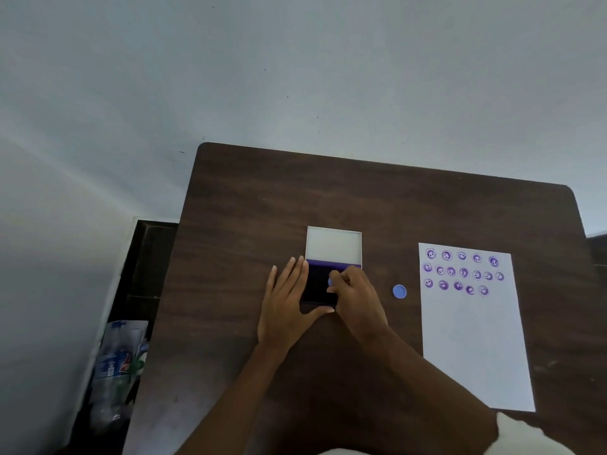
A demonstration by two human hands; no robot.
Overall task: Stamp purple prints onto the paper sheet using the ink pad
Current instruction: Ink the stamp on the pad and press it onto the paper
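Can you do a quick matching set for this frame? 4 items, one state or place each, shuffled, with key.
Things:
1. ink pad
2. paper sheet
3. blue cap
4. left hand

States or places:
A. lies alone on the table, between pad and sheet
B. lid open, with the right hand pressing a small stamp onto it
C. flat on the table against the pad's left side
D. three rows of purple prints near its far end, the rest blank

Pairs: 1-B, 2-D, 3-A, 4-C
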